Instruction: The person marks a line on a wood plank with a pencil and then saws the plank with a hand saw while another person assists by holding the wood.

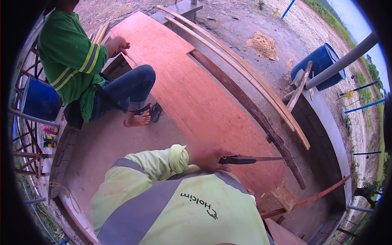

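My left hand [207,158], in a rolled lime sleeve, reaches across my chest above the reddish plywood sheet [179,77]. It is closed around the black handle of a handsaw [261,159], whose narrow dark blade points right. The hand is partly blurred. Of my right hand [250,192] only a small bit shows at the edge of my shirt, close to the plywood; its fingers are hidden. A small piece of board [285,195] lies near the sheet's near right end.
On the left sits a co-worker [77,61] in a green shirt, one hand [119,44] at the plywood's edge. Long timber strips [245,77] and a dark red beam [245,96] run along its right side. Blue drums [316,67], a low block wall [326,122] and a reddish strip [314,199] stand beyond.
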Demonstrator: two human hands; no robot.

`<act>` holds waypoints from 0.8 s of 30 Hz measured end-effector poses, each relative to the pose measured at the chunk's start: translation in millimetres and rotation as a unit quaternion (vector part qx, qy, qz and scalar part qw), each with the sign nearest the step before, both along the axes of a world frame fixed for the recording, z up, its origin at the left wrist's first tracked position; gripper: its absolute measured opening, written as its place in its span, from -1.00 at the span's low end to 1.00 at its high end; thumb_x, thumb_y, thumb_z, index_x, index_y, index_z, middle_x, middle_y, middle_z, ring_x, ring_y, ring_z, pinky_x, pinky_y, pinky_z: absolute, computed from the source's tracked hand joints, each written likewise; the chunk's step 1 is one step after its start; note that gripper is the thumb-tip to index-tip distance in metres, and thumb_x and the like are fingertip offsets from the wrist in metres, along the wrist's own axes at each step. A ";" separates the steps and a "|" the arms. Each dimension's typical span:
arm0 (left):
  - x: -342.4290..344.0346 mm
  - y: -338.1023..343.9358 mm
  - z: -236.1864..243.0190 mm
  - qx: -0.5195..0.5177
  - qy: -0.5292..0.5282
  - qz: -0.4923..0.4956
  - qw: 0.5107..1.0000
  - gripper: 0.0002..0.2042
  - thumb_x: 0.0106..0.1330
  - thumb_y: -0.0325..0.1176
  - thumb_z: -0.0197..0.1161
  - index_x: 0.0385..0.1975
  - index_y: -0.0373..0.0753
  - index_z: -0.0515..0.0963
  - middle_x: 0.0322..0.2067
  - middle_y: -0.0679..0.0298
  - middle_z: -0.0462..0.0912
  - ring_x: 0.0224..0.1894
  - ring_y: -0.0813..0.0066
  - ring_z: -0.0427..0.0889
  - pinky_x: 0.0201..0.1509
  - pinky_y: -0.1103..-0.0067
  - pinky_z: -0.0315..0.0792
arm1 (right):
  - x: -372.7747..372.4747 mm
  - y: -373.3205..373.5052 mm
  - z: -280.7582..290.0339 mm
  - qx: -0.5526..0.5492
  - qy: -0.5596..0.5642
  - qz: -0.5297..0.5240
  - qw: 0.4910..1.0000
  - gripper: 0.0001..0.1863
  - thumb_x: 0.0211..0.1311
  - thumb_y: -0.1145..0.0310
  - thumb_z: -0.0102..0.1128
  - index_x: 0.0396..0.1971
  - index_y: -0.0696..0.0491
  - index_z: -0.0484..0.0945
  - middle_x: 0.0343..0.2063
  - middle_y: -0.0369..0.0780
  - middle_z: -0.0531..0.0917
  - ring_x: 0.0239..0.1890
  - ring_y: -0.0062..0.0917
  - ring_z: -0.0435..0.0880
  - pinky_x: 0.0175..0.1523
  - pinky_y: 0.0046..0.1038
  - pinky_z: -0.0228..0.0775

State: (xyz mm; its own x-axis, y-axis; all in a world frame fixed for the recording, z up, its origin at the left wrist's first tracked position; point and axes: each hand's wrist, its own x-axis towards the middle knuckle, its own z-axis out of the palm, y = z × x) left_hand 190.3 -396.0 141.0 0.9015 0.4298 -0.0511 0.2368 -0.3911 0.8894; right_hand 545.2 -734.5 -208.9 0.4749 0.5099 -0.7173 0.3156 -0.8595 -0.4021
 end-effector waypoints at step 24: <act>139.2 -6.5 -43.5 0.043 0.188 -0.280 0.940 -0.46 0.13 -0.21 0.40 0.07 -0.37 0.49 -0.66 0.16 0.41 -0.60 0.38 0.45 -0.45 0.43 0.39 | -143.7 -93.9 -11.2 -0.103 0.011 -0.329 0.939 -0.70 0.04 0.13 0.25 -0.28 -0.02 0.69 -0.33 -0.13 0.74 -0.27 -0.30 0.72 -0.06 -0.28 0.53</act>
